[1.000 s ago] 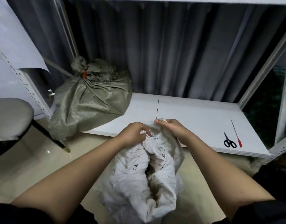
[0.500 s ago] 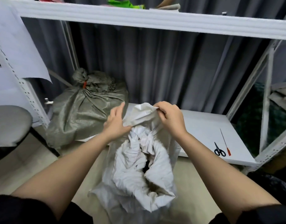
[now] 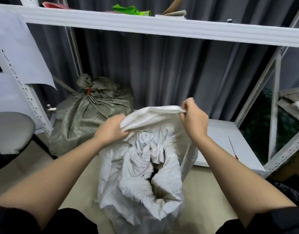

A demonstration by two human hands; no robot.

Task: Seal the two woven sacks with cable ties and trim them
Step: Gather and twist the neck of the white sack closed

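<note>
Both hands have risen and spread since the earlier frames, pulling the far edge of the white sack's mouth up into a taut band where it was bunched between them before. Two hands are in view: the left hand (image 3: pixel 111 130) grips the left end of that edge with its fingers curled into the fabric, and the right hand (image 3: pixel 193 118) pinches the right end between thumb and fingers, higher than the left. There are two sacks. One is the white sack (image 3: pixel 140 179), standing on the floor at 6 o'clock with its mouth still open and crumpled white material showing inside. The other is the green sack (image 3: pixel 88 122), at 10 o'clock from the white one, leaning on the left end of the low white shelf (image 3: pixel 219 132), its neck gathered and already bound by one red cable tie (image 3: pixel 89 90). A second red cable tie (image 3: pixel 232 148) lies loose on that shelf at 3 o'clock, well apart from the white sack and partly hidden by the right forearm. One upper shelf (image 3: pixel 162 26) runs across at 12 o'clock, and one grey chair seat (image 3: pixel 10 130) sits at 9 o'clock.
</note>
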